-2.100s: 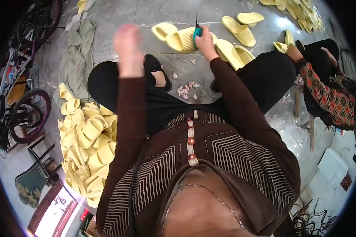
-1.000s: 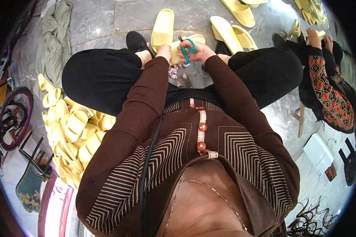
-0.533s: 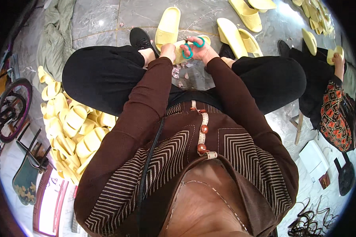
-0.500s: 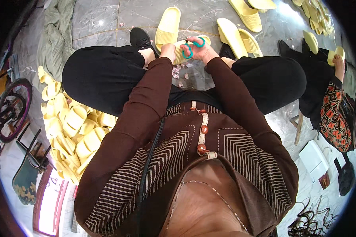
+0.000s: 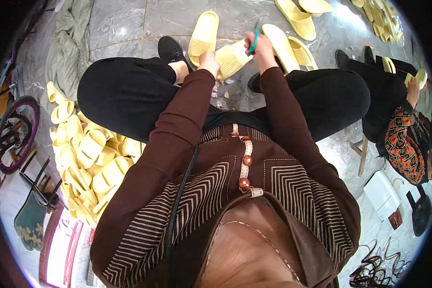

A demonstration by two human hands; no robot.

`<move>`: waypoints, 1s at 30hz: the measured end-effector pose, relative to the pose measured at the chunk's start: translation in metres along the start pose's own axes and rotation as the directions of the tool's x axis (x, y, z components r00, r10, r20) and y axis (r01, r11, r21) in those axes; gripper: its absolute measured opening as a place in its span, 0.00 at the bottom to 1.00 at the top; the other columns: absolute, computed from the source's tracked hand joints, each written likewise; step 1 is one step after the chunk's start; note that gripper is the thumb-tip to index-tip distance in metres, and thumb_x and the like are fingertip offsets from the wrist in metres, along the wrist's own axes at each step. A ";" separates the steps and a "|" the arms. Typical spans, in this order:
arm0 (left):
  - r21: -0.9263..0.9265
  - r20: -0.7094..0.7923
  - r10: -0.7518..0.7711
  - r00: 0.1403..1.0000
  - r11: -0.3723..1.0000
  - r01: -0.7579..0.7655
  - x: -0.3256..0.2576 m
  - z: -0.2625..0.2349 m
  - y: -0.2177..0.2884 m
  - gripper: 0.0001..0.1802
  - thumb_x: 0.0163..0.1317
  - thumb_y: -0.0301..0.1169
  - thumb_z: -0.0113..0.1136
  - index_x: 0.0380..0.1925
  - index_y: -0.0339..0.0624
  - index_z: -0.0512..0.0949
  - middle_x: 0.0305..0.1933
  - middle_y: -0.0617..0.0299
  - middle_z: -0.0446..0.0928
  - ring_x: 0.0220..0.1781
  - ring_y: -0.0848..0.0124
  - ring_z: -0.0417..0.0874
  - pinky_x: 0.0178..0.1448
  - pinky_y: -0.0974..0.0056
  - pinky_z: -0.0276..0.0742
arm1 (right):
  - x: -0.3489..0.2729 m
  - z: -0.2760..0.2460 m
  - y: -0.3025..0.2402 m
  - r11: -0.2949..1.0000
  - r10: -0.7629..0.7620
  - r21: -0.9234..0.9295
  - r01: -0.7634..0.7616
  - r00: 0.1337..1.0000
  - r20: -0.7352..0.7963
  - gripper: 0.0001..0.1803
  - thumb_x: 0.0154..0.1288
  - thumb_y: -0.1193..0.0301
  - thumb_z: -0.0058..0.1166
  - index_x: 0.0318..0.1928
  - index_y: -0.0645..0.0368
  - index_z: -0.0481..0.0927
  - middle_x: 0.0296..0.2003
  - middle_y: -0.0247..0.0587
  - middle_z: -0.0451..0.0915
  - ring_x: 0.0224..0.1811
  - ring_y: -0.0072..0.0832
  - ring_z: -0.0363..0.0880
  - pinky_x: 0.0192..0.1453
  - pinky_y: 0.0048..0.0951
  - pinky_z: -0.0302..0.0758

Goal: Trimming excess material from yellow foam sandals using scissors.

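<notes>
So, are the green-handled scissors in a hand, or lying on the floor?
In hand: the right hand holds the scissors, green handles at its fingers. Whether the blades are open, I cannot tell.

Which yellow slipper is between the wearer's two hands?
The slanted slipper the left hand holds, reaching toward the right hand; others lie outside that gap.

A: The slide sandal [image 5: 233, 59]?
B: Pale yellow, rib-textured, slanting up rightward from the left hand [image 5: 209, 62].
A: And the scissors [image 5: 253, 43]?
B: Teal-handled, in the right hand [image 5: 262, 48], blurred tip pointing forward.
</notes>
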State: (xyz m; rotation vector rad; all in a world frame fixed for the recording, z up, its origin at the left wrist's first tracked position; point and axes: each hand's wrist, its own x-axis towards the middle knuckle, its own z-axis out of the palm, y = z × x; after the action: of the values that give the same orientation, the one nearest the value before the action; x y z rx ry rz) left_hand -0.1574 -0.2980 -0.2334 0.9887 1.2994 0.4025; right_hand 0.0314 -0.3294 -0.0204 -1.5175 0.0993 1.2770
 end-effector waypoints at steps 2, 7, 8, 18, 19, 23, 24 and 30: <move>-0.097 0.021 0.083 0.996 0.992 -0.081 -0.008 0.025 0.037 0.16 0.51 0.26 0.45 0.41 0.32 0.72 0.40 0.48 0.75 0.44 0.55 0.76 0.49 0.55 0.71 | -0.015 0.000 -0.021 0.979 -0.204 -0.008 0.204 0.978 -0.040 0.10 0.51 0.72 0.54 0.32 0.67 0.71 0.20 0.39 0.71 0.16 0.25 0.70 0.16 0.23 0.67; -0.730 0.096 -0.057 0.994 0.674 0.110 -0.043 0.050 0.141 0.19 0.56 0.28 0.39 0.45 0.33 0.70 0.45 0.50 0.74 0.48 0.59 0.75 0.53 0.59 0.70 | -0.048 0.000 -0.022 0.890 -0.433 0.024 0.455 0.860 -0.270 0.20 0.52 0.71 0.55 0.44 0.64 0.64 0.27 0.39 0.72 0.23 0.26 0.73 0.21 0.24 0.71; -0.888 0.177 -0.151 0.973 0.402 0.224 -0.047 0.050 0.159 0.20 0.57 0.29 0.36 0.48 0.34 0.69 0.47 0.50 0.73 0.50 0.59 0.74 0.55 0.59 0.69 | -0.048 0.003 -0.006 0.897 -0.432 -0.016 0.442 0.868 -0.245 0.22 0.52 0.71 0.56 0.46 0.65 0.63 0.29 0.40 0.73 0.25 0.26 0.74 0.22 0.24 0.72; -0.958 0.282 -0.177 0.943 -0.099 0.268 -0.087 0.060 0.200 0.20 0.62 0.31 0.32 0.50 0.29 0.62 0.51 0.45 0.68 0.54 0.55 0.69 0.60 0.49 0.62 | -0.041 0.016 0.049 0.959 -0.282 -0.087 0.271 0.874 -0.396 0.20 0.47 0.78 0.56 0.43 0.69 0.68 0.28 0.39 0.75 0.28 0.21 0.72 0.31 0.23 0.70; -0.953 0.301 -0.172 0.938 -0.017 0.303 -0.087 0.064 0.197 0.20 0.62 0.31 0.32 0.50 0.29 0.61 0.50 0.45 0.68 0.53 0.52 0.69 0.59 0.48 0.62 | -0.036 0.014 0.047 0.958 -0.284 -0.090 0.270 0.876 -0.389 0.20 0.47 0.78 0.56 0.43 0.69 0.68 0.28 0.39 0.75 0.28 0.21 0.72 0.31 0.23 0.70; -0.781 0.421 -0.347 0.838 0.331 0.530 -0.094 0.068 0.194 0.20 0.62 0.31 0.32 0.52 0.32 0.59 0.46 0.46 0.68 0.50 0.46 0.69 0.55 0.44 0.65 | -0.014 -0.017 0.015 0.882 -0.465 -0.162 0.442 0.762 -0.452 0.15 0.48 0.78 0.54 0.38 0.68 0.69 0.26 0.39 0.75 0.27 0.24 0.73 0.30 0.26 0.69; -0.678 0.418 -0.439 0.795 0.432 0.595 -0.095 0.057 0.192 0.19 0.62 0.30 0.32 0.52 0.33 0.58 0.44 0.46 0.68 0.49 0.44 0.69 0.54 0.42 0.66 | -0.024 -0.003 -0.011 0.874 -0.483 -0.246 0.418 0.704 -0.521 0.13 0.48 0.77 0.53 0.36 0.68 0.70 0.25 0.39 0.75 0.26 0.26 0.73 0.30 0.27 0.69; -0.346 0.006 -0.522 0.853 0.799 0.492 -0.073 0.016 0.101 0.22 0.58 0.32 0.43 0.54 0.40 0.59 0.46 0.45 0.68 0.47 0.44 0.71 0.42 0.41 0.72 | -0.022 -0.022 -0.123 0.273 -0.950 -0.836 0.475 0.267 -0.159 0.14 0.51 0.71 0.51 0.39 0.65 0.71 0.27 0.50 0.76 0.30 0.43 0.75 0.37 0.36 0.71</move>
State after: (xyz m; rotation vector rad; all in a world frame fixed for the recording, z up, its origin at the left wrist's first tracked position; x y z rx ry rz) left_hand -0.1352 -0.3026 -0.1095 0.3079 1.4593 0.2378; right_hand 0.1154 -0.3086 0.0726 -2.1366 -0.7060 -0.2291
